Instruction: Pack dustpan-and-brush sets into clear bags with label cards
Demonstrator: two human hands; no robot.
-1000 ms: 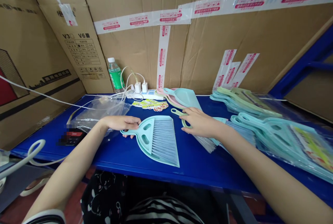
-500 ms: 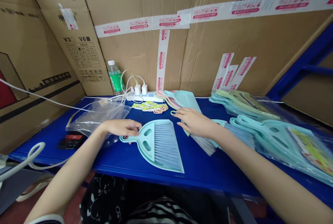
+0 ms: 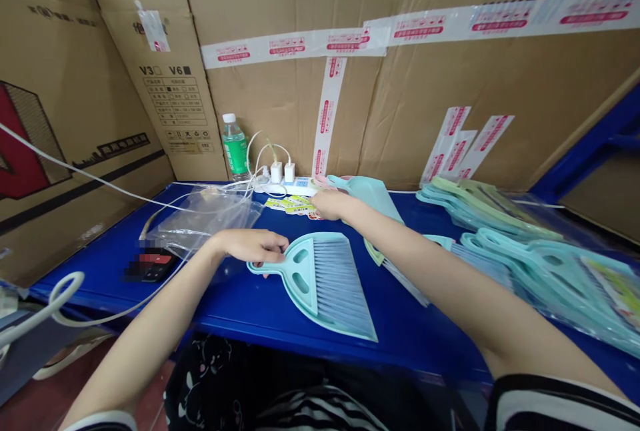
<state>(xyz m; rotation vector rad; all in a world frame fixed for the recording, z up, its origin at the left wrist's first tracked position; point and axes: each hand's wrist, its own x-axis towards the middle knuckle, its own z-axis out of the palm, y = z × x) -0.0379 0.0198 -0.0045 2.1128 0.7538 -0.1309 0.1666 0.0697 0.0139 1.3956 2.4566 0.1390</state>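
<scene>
My left hand is closed round the handle of a light-blue dustpan, with a matching brush lying in it, bristles to the right. Farther back, my right hand is at the yellow printed cards near the power strip. Its fingertips are partly hidden, so I cannot tell whether a card is between them. Just behind that hand lie stacked dustpans, a light-blue one on top and a pink handle showing. Under my right forearm another brush is partly covered.
On the right are bagged dustpan sets and a green set. Clear plastic bags and a black-and-red device lie left. A bottle and a power strip with cables stand against the cardboard.
My right hand has moved away from the brush in the middle, back and left to the printed cards. My left hand still holds the dustpan handle. The view has shifted slightly.
</scene>
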